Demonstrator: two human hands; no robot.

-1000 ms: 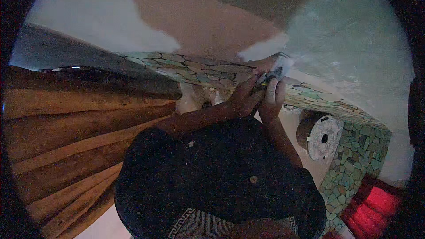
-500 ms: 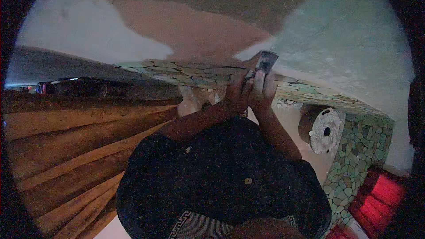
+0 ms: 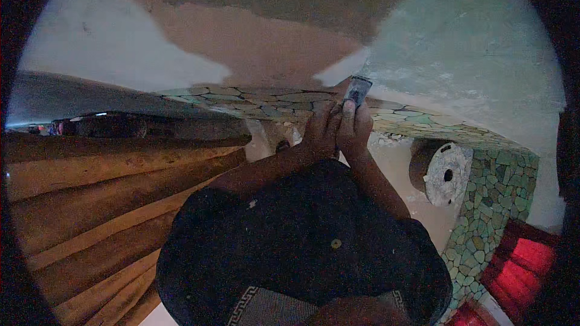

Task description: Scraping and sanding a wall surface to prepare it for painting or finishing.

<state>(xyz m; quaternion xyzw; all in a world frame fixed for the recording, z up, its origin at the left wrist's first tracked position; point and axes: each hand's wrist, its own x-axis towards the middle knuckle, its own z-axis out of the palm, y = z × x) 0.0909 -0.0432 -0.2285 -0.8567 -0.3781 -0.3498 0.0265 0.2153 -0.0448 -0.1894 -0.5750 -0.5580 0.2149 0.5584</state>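
A small grey flat-bladed tool [image 3: 357, 89] meets the patchy painted wall [image 3: 284, 48] just above a band of stone-patterned wall [image 3: 441, 122]. My right hand [image 3: 353, 127] is closed on the tool, thumb lying along it below the blade. Closed fingers of my left hand [image 3: 320, 125] sit against my right hand, apparently round the lower part of the same tool, which the fingers mostly hide. Both forearms rise from my dark clothing toward the wall.
Brown draped cloth [image 3: 109, 193] fills the left side, with dark clutter [image 3: 115, 125] beyond it. A white-faced drum [image 3: 441, 187] stands at the right beside green stone-patterned surfacing [image 3: 492, 199]. Red cloth [image 3: 519, 259] lies at the lower right.
My hands and the tool have shifted left in the picture since a second ago, and the blade now appears more upright. The view has also shifted slightly.
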